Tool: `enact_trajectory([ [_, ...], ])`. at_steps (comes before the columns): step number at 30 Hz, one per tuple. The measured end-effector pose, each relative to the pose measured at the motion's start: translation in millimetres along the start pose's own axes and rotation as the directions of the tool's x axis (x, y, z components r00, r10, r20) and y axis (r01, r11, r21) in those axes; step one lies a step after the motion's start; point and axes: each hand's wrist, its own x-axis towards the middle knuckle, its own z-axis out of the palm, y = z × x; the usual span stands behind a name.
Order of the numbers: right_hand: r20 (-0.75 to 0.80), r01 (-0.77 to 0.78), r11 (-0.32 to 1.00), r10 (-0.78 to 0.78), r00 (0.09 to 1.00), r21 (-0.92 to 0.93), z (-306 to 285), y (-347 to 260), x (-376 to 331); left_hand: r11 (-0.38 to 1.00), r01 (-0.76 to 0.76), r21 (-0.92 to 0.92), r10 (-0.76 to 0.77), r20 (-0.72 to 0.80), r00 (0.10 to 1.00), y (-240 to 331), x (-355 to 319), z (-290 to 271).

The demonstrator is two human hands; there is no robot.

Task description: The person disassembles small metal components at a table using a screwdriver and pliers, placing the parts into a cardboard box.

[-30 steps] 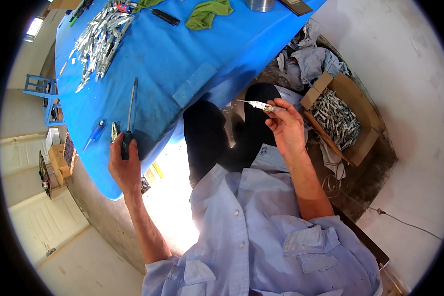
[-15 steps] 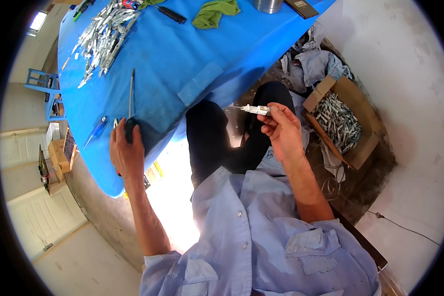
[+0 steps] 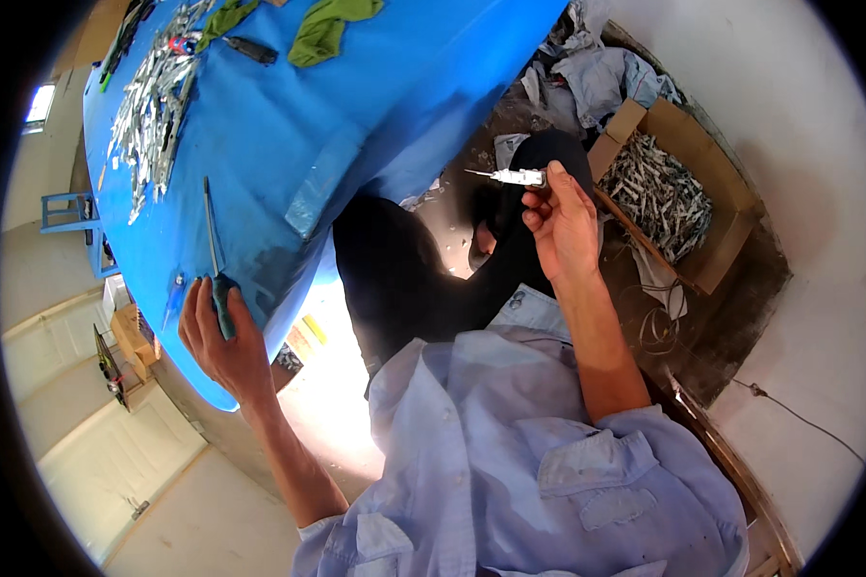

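Note:
My left hand [image 3: 223,337] is at the near left edge of the blue-covered table [image 3: 260,125]. Its thumb and fingers close round the dark green handle of a screwdriver [image 3: 219,279], whose long shaft points away across the cloth. A blue-handled tool [image 3: 174,296] lies beside these fingers, partly hidden. Over my right knee, my right hand [image 3: 564,219] pinches a small whitish-silver part [image 3: 520,177] with a thin pin sticking out to the left. Part of this piece is hidden by the fingertips.
Slim silvery parts form a pile [image 3: 159,106] on the table, near a dark-handled tool [image 3: 251,49] and a green cloth [image 3: 333,31]. On my right, a cardboard box [image 3: 731,260] holds many similar pieces. Crumpled grey bags [image 3: 597,82] lie behind it, with a cord [image 3: 799,418] along the wall.
The view has shifted. My left hand and the screwdriver are slightly closer to the blue-handled tool, and more of the green handle shows. My right hand has lifted the small part away from my lap's middle.

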Motion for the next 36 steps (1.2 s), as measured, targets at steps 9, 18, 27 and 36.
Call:
enact_trajectory([
  [9, -0.060, -0.006, 0.989, 0.015, 0.998, 0.149, -20, -14, 19, 0.992, -0.119, -0.039, 0.121, 0.067, 0.990, 45, 26, -4],
  [18, -0.161, 0.145, 0.967, -0.112, 0.981, 0.211, -28, -35, 35, 0.965, -0.098, -0.242, 0.144, 0.181, 0.973, 108, 44, -2],
  [27, -0.560, 0.051, 0.876, -0.351, 0.750, -0.480, -180, 20, 48, 0.787, -0.191, -0.587, 0.469, 0.367, 0.803, 169, 53, 79],
  [36, -0.436, -0.238, 0.413, -0.495, 0.751, -0.879, -208, 77, -8, 0.767, -0.057, -0.639, 0.585, 0.661, 0.469, 189, 53, 172],
])
